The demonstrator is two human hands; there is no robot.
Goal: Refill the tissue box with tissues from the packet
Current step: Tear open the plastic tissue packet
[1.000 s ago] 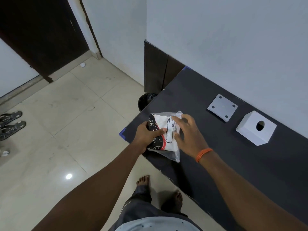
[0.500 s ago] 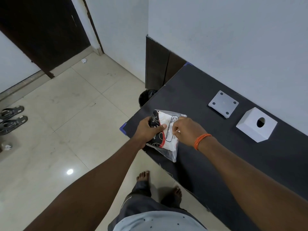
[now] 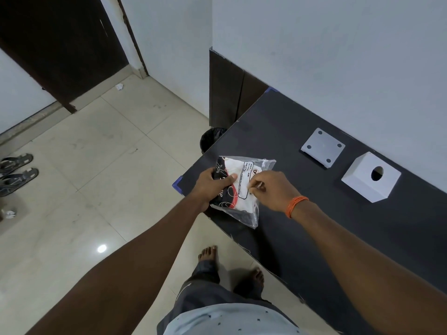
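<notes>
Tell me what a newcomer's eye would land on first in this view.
First, the clear plastic tissue packet with black, red and white print at the near left corner of the dark table: the left hand grips its left side while the right hand, an orange thread band on its wrist, pinches its top face. Next, further right near the wall, the white cube tissue box with a round hole, with a grey square plate with four holes beside it.

Both arms reach forward, hands close together.

The left hand (image 3: 212, 183) clamps with its thumb laid across the top and fingers curled beneath. The right hand (image 3: 271, 189), an orange thread band (image 3: 295, 206) at its wrist, pinches with thumb and fingertips bunched, knuckles raised.
</notes>
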